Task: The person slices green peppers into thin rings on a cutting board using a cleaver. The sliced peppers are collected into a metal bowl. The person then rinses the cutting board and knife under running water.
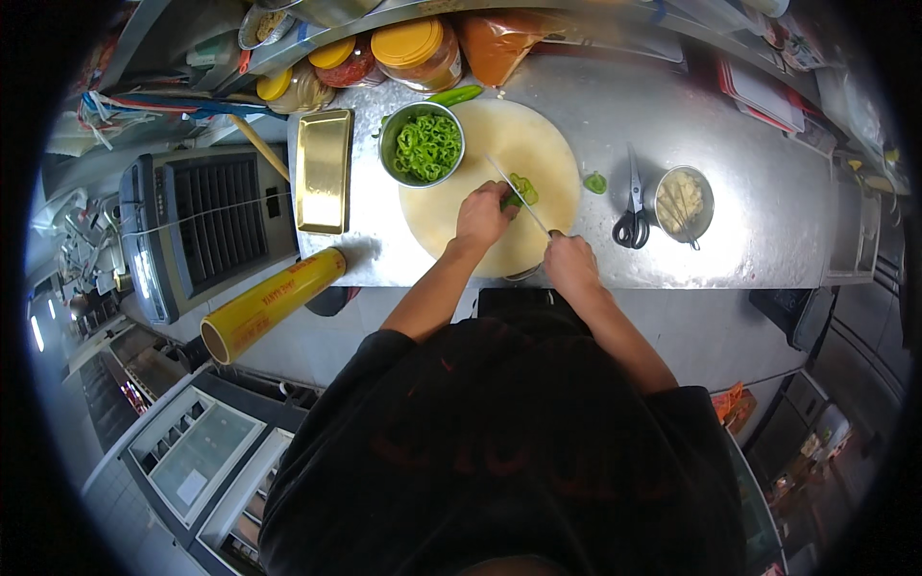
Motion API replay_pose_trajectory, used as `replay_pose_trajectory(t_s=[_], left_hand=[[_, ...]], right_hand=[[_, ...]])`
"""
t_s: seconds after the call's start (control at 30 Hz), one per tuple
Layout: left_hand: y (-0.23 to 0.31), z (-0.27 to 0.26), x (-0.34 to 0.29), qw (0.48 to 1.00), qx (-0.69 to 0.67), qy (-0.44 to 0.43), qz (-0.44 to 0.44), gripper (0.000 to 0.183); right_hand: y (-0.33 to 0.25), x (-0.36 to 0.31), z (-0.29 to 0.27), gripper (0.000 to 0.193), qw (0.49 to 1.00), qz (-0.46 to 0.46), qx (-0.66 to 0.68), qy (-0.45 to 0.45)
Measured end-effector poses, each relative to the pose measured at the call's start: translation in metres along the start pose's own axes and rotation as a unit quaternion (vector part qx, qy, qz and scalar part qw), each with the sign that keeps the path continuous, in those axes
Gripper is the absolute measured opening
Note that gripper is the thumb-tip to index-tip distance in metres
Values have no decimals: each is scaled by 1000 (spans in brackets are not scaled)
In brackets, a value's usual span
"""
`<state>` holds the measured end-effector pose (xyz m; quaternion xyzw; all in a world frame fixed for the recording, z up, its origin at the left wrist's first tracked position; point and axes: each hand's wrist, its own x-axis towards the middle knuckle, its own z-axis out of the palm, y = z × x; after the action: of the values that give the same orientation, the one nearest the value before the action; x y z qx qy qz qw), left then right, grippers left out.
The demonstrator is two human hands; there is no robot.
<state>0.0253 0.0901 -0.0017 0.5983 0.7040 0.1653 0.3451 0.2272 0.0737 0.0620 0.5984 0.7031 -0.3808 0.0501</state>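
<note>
My right hand (571,261) is closed round the handle of a kitchen knife, and its blade (496,165) slants up and left over a round, pale cutting board (552,144). Fingers curled, my left hand (483,215) presses a green pepper (508,201) to the board, right beside the blade; most of that pepper is hidden under the fingers. Fresh green slices (524,188) lie on the blade's other side. At the board's upper left stands a metal bowl (384,156) full of sliced green pepper (427,146). Behind it rests a whole green pepper (455,95).
Right of the board are a pepper piece (595,182), black-handled scissors (631,221) and a metal bowl (708,218) of pale chopped pieces. A gold tray (324,173) and a yellow roll (274,303) sit left. Yellow-lidded jars (408,43) line the back under a shelf.
</note>
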Motion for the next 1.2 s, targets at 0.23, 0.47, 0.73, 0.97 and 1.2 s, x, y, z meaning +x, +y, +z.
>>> replay_pose_trajectory(t_s=[0.23, 0.47, 0.73, 0.97, 1.2], left_hand=[[-4, 5, -12, 998, -50, 22, -14, 36], [1, 3, -26, 999, 10, 31, 21, 37], [2, -7, -11, 998, 48, -46, 5, 37], [3, -13, -3, 994, 71, -78, 4, 37], [6, -15, -3, 994, 70, -82, 0, 34]], right_hand=[[2, 30, 34, 20, 999, -6, 15, 28], [5, 31, 35, 21, 998, -3, 35, 44], [2, -1, -3, 18, 1000, 0, 2, 9], [3, -28, -18, 20, 1000, -2, 6, 4], [-7, -33, -24, 18, 1000, 9, -1, -7]])
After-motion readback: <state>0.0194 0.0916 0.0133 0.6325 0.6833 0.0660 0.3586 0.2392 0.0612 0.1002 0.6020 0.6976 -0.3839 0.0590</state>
